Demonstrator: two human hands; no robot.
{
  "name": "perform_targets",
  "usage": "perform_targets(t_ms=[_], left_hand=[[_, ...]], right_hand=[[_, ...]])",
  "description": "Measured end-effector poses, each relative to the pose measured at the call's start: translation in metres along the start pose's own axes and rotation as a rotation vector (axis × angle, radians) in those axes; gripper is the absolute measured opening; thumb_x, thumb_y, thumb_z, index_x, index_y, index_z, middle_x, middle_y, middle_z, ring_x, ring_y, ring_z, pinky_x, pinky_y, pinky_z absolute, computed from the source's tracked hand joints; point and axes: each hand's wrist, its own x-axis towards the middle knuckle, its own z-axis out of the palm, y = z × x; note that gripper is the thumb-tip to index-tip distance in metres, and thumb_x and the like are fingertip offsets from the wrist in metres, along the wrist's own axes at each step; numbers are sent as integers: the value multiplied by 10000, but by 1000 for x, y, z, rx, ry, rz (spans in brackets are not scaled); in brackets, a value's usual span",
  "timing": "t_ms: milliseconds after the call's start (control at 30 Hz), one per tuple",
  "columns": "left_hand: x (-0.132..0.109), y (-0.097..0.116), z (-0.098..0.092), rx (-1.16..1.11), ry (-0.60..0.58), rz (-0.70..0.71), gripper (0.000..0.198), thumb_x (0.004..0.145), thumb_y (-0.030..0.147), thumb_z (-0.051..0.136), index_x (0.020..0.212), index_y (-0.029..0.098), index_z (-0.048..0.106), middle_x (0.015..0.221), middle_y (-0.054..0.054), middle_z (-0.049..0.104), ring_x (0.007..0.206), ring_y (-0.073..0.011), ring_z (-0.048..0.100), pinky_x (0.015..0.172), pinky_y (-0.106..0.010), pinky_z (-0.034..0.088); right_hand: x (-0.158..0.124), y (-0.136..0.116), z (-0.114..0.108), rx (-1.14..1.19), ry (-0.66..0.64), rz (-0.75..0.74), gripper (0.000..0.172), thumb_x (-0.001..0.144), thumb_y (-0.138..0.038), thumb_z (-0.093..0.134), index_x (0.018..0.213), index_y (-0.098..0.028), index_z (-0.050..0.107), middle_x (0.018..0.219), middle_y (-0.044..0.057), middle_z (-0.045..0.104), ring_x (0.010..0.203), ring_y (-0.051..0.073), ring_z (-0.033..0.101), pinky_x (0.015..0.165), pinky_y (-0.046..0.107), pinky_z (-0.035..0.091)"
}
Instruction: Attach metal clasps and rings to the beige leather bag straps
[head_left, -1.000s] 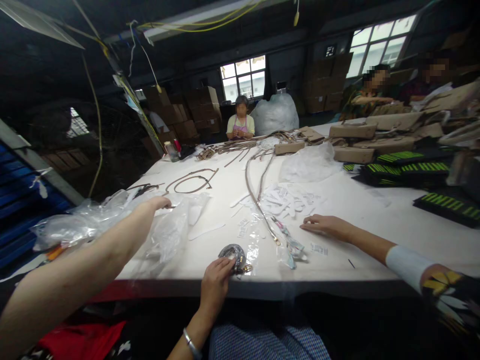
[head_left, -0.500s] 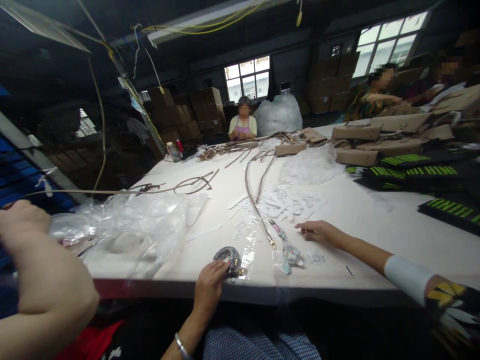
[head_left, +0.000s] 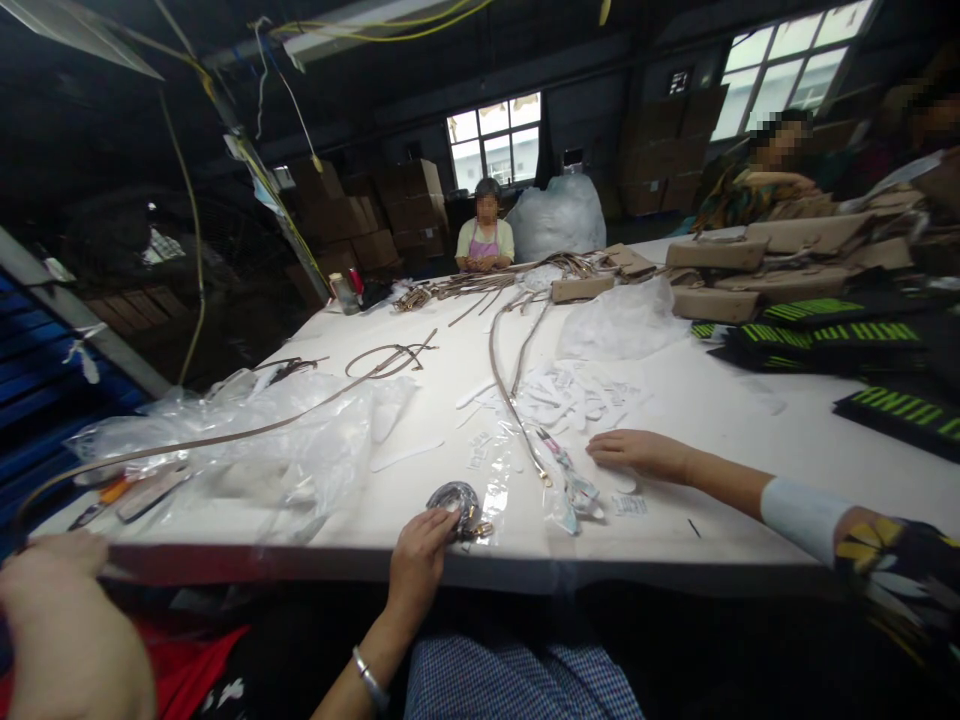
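My left hand [head_left: 420, 555], with a bracelet at the wrist, has its fingers over the edge of a coiled dark strap [head_left: 459, 500] with gold clasps, near the table's front edge. My right hand [head_left: 626, 452] lies palm down on the table with its fingers stretched out. Just below it is a white strip [head_left: 621, 482], partly hidden by the hand. Between my hands lie clear plastic sleeves [head_left: 499, 490], the end of a long brown strap [head_left: 525, 440] and pink-handled snips [head_left: 553, 445] with a patterned cloth. White paper strips [head_left: 577, 395] are heaped behind them.
A co-worker's arm [head_left: 67, 620] at the far left holds a long strap [head_left: 225, 435] across plastic bags [head_left: 300, 450]. Tan bags [head_left: 802, 240] and black items with green lettering [head_left: 832, 330] are piled right. A person [head_left: 486, 235] sits at the far end.
The co-worker's arm at the left has dropped lower, and its strap now slopes down across the bags. My right hand has shifted slightly left, and a white strip shows beneath it.
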Motion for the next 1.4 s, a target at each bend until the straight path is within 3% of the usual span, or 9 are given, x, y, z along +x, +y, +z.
perform_targets(t_ms=[100,200,300,433,533,667,867,1000,1400], left_hand=[[-1,-1,2,-8,5,9,363,895,120,482,1169,263,673,1099,-41,719,1026,-205,658,904,-395,574],[-2,0,2,-21,4,0,357,896,120,500,1177,265,666,1096,-39,719,1029,-210,651,918,-409,563],[0,4,0,-47,14,-18,351,888,111,520,1169,261,668,1093,-34,721,1036,-218,646,932,-419,550],[5,9,-4,-109,24,-69,354,875,101,540,1157,269,674,1076,-35,726,1032,-216,647,950,-414,531],[9,12,-7,-185,-5,-136,355,854,89,563,1128,274,692,1046,-41,734,1021,-227,646,960,-430,514],[14,13,-11,-450,-66,-322,351,813,82,602,1075,281,725,1064,-49,731,1068,-248,624,1035,-469,446],[20,0,-19,-771,-72,-545,310,842,280,627,1128,193,709,1094,-97,724,1054,-244,651,1014,-417,472],[25,-10,-31,-1146,-54,-697,477,782,417,705,1156,119,689,1129,-136,706,1127,-281,612,1074,-441,405],[24,-12,-40,-1254,-61,-749,570,742,476,743,1175,111,675,1118,-132,709,1126,-285,606,1078,-442,391]], right_hand=[[0,-6,6,38,54,79,324,901,-134,414,1051,-172,699,1159,150,683,1126,233,604,1000,409,450],[4,-23,12,136,228,370,216,866,-246,516,960,-186,701,1091,122,706,1052,265,633,969,411,458],[14,-50,11,223,415,605,246,885,-368,500,925,-193,669,1004,97,726,958,265,658,909,403,478],[33,-94,5,559,570,753,325,870,-495,512,821,-188,607,783,47,709,781,206,679,789,317,505],[48,-126,8,742,532,784,321,837,-495,558,842,-176,599,690,18,669,570,146,628,597,262,497],[69,-158,28,928,439,803,379,795,-460,614,1030,-165,583,778,42,701,488,122,583,424,224,442],[104,-194,66,835,237,763,340,847,-457,531,740,-157,650,611,29,678,467,120,590,459,211,470],[126,-200,81,882,236,834,322,853,-413,529,792,-145,696,513,7,633,459,125,579,492,213,468],[170,-195,100,940,223,840,260,828,-326,561,663,-151,660,448,-7,583,394,109,525,420,186,425]])
